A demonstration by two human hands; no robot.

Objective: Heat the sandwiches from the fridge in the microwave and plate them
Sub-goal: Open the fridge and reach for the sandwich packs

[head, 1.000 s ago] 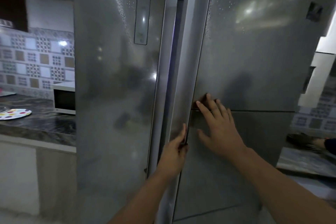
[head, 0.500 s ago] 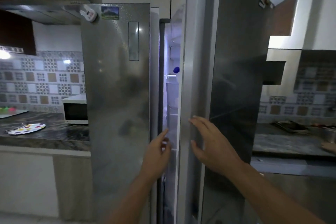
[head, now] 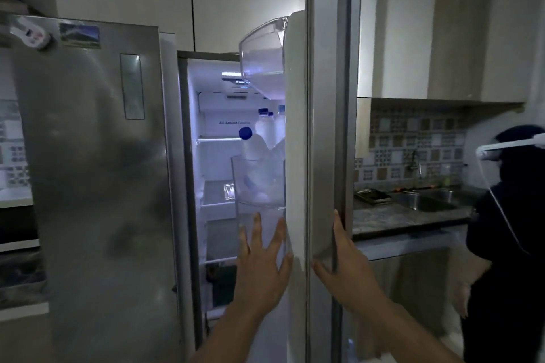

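One fridge point(head: 97, 186) with two doors: left door point(head: 88, 215) shut, right door point(head: 321, 127) swung open. Two magnets point(head: 79, 35) on the left door, plus one panel point(head: 132, 86). Two clear bins point(head: 262, 50) on the open door's inner side. Several bottles point(head: 253, 150) with blue caps, at least three, exact number unclear. Inside, about three shelves point(head: 218, 138), dimly lit. Two hands: left hand point(head: 262, 268) and right hand point(head: 345, 268). One counter point(head: 392, 218) to the right, with one sink point(head: 424, 200) and one tap point(head: 417, 160). One other person point(head: 510, 230) at the right edge.
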